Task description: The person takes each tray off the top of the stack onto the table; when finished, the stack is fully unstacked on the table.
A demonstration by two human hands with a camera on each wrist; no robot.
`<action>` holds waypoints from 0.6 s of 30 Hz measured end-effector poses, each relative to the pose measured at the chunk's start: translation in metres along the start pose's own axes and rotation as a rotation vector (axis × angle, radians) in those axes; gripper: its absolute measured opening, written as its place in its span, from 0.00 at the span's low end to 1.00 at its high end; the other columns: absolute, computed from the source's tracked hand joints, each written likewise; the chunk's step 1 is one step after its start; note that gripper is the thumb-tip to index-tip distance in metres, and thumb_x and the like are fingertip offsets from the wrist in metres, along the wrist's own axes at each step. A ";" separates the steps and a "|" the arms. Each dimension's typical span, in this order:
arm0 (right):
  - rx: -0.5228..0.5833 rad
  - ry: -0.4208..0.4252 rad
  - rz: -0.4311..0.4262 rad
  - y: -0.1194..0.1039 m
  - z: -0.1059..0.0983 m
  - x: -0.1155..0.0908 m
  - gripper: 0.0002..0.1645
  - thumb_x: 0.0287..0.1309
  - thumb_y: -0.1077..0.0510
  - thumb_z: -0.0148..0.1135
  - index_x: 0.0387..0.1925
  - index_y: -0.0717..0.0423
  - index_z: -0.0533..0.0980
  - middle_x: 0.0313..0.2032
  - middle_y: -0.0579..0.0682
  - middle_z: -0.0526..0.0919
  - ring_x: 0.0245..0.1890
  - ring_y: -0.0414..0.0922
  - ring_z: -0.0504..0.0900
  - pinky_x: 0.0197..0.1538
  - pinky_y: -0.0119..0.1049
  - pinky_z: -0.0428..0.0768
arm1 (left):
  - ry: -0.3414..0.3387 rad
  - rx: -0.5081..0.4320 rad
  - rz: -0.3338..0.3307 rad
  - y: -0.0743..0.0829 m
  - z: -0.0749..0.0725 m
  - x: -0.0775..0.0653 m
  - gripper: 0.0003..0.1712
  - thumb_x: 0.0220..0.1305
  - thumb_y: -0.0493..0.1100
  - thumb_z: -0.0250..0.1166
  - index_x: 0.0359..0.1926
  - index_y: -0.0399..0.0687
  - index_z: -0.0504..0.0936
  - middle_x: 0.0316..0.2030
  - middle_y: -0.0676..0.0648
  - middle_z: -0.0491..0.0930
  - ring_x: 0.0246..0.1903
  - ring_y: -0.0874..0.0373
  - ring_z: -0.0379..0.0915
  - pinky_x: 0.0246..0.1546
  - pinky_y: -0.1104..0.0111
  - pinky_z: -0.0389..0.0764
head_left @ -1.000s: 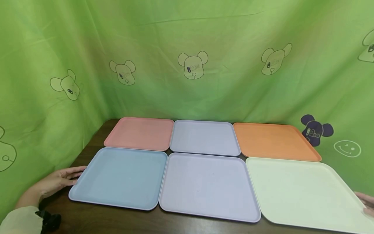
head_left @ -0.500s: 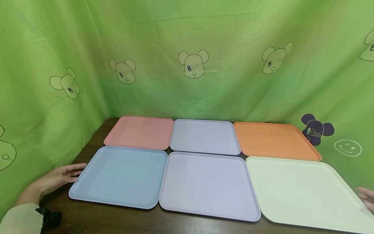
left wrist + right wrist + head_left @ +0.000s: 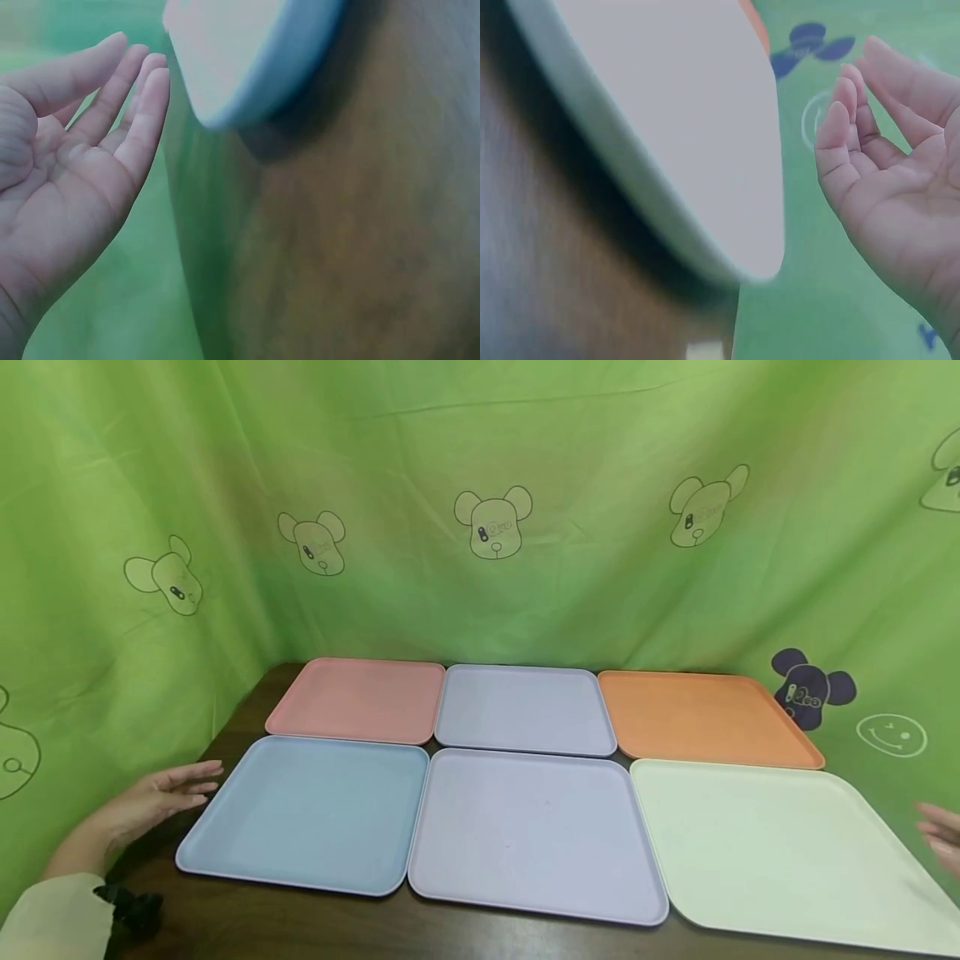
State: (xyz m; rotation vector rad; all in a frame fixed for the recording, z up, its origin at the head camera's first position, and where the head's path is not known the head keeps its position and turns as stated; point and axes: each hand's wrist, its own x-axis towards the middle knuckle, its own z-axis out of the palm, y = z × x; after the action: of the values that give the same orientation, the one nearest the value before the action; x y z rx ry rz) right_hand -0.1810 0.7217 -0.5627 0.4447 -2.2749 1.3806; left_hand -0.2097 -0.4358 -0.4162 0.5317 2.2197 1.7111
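My left hand (image 3: 161,797) hovers just off the left edge of a blue tray (image 3: 307,814), its fingers loosely bent with nothing in them. In the left wrist view a gap shows between the fingertips and that tray's rim (image 3: 217,112). At the far right of the head view, only the fingers of my right hand (image 3: 942,837) appear, beside a pale green tray (image 3: 787,852). The right wrist view has this hand (image 3: 900,172) empty, palm visible, apart from the tray. Between these two trays lies a lavender tray (image 3: 536,835).
Behind them is a back row: a pink tray (image 3: 358,700), a pale lilac-blue tray (image 3: 527,710) and an orange tray (image 3: 708,718). All lie flat on a dark wooden table (image 3: 285,922). A green curtain (image 3: 585,602) with bear prints encloses the back and sides.
Both hands have lifted slightly and come away from the outer edges of the blue and pale green trays. The trays stay where they were; the head view shifts very little.
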 end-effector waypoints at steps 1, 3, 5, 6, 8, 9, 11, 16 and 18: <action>0.028 -0.013 0.000 -0.032 0.014 0.007 0.49 0.54 0.87 0.38 0.65 0.40 0.69 0.48 0.27 0.79 0.45 0.22 0.76 0.40 0.14 0.71 | 0.018 0.019 -0.009 0.003 0.001 0.002 0.27 0.70 0.29 0.53 0.68 0.49 0.70 0.56 0.68 0.74 0.52 0.73 0.71 0.47 0.79 0.72; 0.122 -0.053 0.037 -0.089 0.037 0.021 0.48 0.55 0.87 0.39 0.62 0.38 0.72 0.47 0.28 0.80 0.46 0.22 0.76 0.42 0.14 0.71 | 0.048 0.057 -0.029 0.009 0.003 0.007 0.27 0.70 0.31 0.55 0.68 0.44 0.68 0.55 0.68 0.74 0.52 0.73 0.71 0.46 0.79 0.72; 0.274 -0.095 0.072 -0.130 0.055 0.035 0.47 0.56 0.87 0.38 0.60 0.39 0.75 0.46 0.31 0.82 0.46 0.25 0.78 0.43 0.15 0.72 | 0.070 0.098 -0.050 0.016 0.007 0.013 0.28 0.70 0.33 0.56 0.69 0.39 0.65 0.55 0.70 0.73 0.52 0.73 0.71 0.47 0.79 0.71; 0.395 -0.136 0.079 -0.143 0.062 0.041 0.46 0.56 0.87 0.37 0.60 0.42 0.76 0.46 0.34 0.83 0.46 0.27 0.79 0.44 0.17 0.73 | 0.078 0.110 -0.061 0.019 0.009 0.016 0.28 0.71 0.34 0.56 0.69 0.37 0.64 0.55 0.70 0.72 0.53 0.73 0.71 0.47 0.79 0.71; 0.642 -0.250 0.092 -0.164 0.072 0.055 0.43 0.59 0.86 0.34 0.62 0.49 0.74 0.49 0.42 0.83 0.49 0.32 0.79 0.48 0.21 0.74 | 0.091 0.128 -0.081 0.027 0.013 0.023 0.29 0.71 0.37 0.57 0.70 0.36 0.62 0.55 0.70 0.72 0.53 0.74 0.70 0.47 0.79 0.71; 0.737 -0.305 0.066 -0.171 0.078 0.062 0.41 0.60 0.86 0.33 0.64 0.54 0.72 0.51 0.46 0.82 0.51 0.35 0.79 0.50 0.24 0.74 | 0.096 0.137 -0.090 0.031 0.016 0.027 0.30 0.71 0.38 0.58 0.70 0.36 0.62 0.55 0.69 0.71 0.54 0.73 0.70 0.48 0.79 0.70; 0.897 -0.419 0.060 -0.185 0.088 0.073 0.38 0.62 0.85 0.30 0.68 0.60 0.66 0.57 0.53 0.78 0.56 0.41 0.77 0.55 0.28 0.73 | 0.108 0.146 -0.096 0.038 0.020 0.035 0.30 0.70 0.39 0.59 0.70 0.37 0.63 0.55 0.67 0.71 0.55 0.72 0.70 0.48 0.78 0.70; 0.900 -0.455 0.129 -0.226 0.118 0.099 0.38 0.64 0.84 0.27 0.69 0.60 0.64 0.60 0.53 0.75 0.59 0.42 0.74 0.57 0.30 0.71 | 0.124 0.188 -0.056 0.057 0.037 0.055 0.31 0.69 0.41 0.60 0.69 0.36 0.64 0.59 0.57 0.72 0.56 0.68 0.70 0.49 0.78 0.70; 0.843 -0.419 0.156 -0.240 0.132 0.110 0.38 0.64 0.84 0.28 0.68 0.58 0.66 0.59 0.52 0.76 0.58 0.41 0.76 0.56 0.30 0.72 | 0.136 0.211 -0.028 0.066 0.047 0.065 0.30 0.69 0.41 0.61 0.68 0.36 0.66 0.58 0.55 0.73 0.55 0.67 0.70 0.49 0.78 0.71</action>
State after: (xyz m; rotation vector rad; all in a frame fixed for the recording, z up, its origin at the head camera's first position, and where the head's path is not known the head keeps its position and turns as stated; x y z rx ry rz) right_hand -0.1852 0.4915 -0.3787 0.8942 -1.9271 2.5096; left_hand -0.2394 -0.3504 -0.3645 0.4401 2.5090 1.5510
